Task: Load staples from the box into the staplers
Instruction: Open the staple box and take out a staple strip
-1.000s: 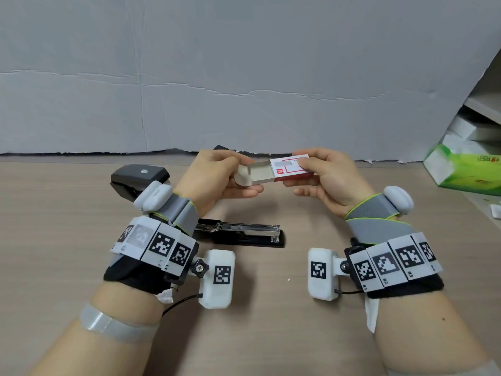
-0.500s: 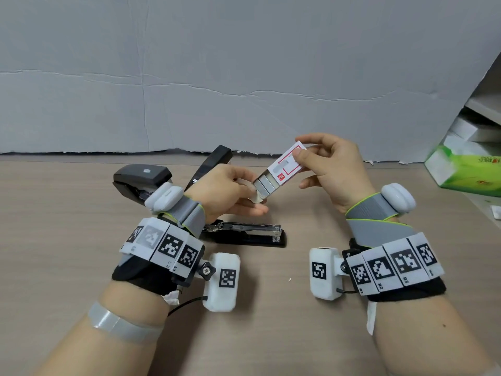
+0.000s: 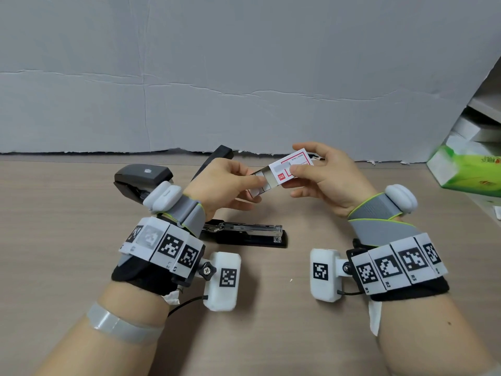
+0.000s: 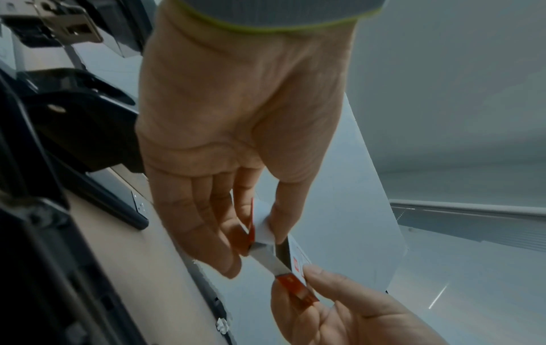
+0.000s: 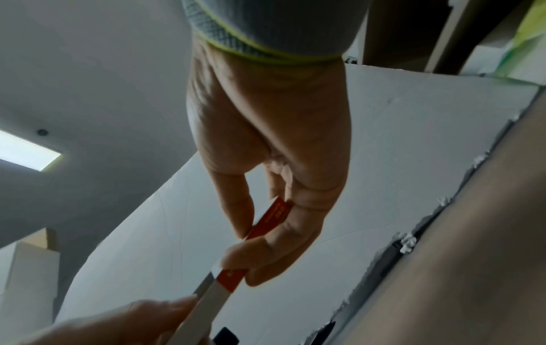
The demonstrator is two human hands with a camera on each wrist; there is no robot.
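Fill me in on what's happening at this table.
A person is opening a small staple box held in the air over the table. The right hand pinches the red-and-white sleeve, while the left hand grips the inner tray, which is slid partway out. One black stapler lies flipped open below the hands, its metal channel exposed; a second stapler sits behind the left wrist. No staples have reached either stapler yet.

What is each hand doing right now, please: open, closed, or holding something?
Left hand: closed, pinching the inner tray of the staple box.
Right hand: closed, holding the box's red-and-white sleeve.
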